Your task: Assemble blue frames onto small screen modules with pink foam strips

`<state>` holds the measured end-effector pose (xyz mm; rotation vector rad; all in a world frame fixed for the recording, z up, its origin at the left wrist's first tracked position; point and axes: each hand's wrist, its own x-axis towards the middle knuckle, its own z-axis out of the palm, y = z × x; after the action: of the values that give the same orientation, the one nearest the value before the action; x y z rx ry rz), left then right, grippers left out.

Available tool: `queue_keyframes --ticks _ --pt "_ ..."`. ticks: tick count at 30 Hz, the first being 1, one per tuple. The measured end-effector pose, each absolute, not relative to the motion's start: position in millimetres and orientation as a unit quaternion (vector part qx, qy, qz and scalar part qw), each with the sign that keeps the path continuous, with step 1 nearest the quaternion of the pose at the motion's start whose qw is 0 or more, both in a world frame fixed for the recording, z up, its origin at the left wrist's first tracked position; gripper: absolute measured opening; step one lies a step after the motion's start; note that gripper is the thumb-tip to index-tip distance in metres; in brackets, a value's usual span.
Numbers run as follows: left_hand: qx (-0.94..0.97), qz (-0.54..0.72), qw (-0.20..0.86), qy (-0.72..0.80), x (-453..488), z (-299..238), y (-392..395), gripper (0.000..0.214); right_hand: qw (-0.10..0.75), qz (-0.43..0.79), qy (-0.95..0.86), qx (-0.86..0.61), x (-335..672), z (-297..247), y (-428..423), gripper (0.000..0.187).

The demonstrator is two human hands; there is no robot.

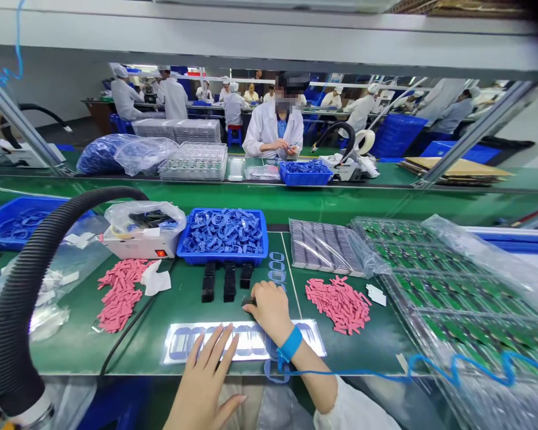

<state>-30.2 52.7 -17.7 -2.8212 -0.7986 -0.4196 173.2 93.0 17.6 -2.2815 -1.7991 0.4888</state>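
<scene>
My left hand (208, 370) lies with fingers spread, its fingertips on the lower edge of a white sheet (318, 343) that carries a row of blue oval frames. Above the right half of that sheet, my right hand (269, 307), with a blue wrist strap, pinches a small dark piece (247, 301) between thumb and fingers; its shape is mostly hidden. Just beyond stand short rows of black blocks (229, 283). Several blue oval frames (276, 258) lie in a column past my right hand. Another blue frame (271, 371) sits at the table's front edge, under my right forearm.
A blue bin (263, 242) of blue plastic parts stands behind the blocks. Pink strips lie in a left pile (119, 298) and a right pile (338, 304). Trays of green circuit boards (457, 280) fill the right side. A black hose (15, 298) arches at left; a co-worker (273, 131) sits opposite.
</scene>
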Motion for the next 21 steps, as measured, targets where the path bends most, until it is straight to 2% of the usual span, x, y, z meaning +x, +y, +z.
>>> queue_keyframes --ticks 3,6,8,10,13,16,18,21 --pt "-0.948 -0.159 0.076 -0.267 -29.3 -17.9 55.5 0.071 0.150 0.204 -0.599 -0.760 177.2 17.2 92.3 0.020" --pt "-0.943 -0.185 0.036 -0.273 -28.8 -15.2 54.0 0.070 0.246 0.249 -0.582 -0.734 181.5 22.1 83.0 0.011" --pt "-0.930 -0.222 -0.020 -0.291 -26.1 -11.1 48.5 0.069 0.327 0.285 -0.558 -0.707 185.9 29.8 67.8 0.005" --pt "-0.896 -0.280 -0.113 -0.326 -19.2 -5.4 40.4 0.063 0.404 0.335 -0.525 -0.670 191.1 38.7 47.0 0.006" --pt "-0.804 -0.363 -0.305 -0.357 -1.4 3.8 28.5 0.049 0.483 0.424 -0.468 -0.606 196.0 45.7 15.0 0.027" --pt "-0.730 -0.398 -0.465 -0.304 18.8 9.8 21.2 0.041 0.528 0.495 -0.420 -0.548 193.1 40.4 -7.9 0.048" --pt "-0.701 -0.406 -0.524 -0.264 30.2 11.9 18.1 0.036 0.545 0.522 -0.399 -0.521 187.8 33.8 -18.2 0.055" --pt "-0.680 -0.410 -0.553 -0.252 42.6 15.6 12.0 0.035 0.551 0.528 -0.395 -0.510 181.1 27.2 -31.0 0.058"
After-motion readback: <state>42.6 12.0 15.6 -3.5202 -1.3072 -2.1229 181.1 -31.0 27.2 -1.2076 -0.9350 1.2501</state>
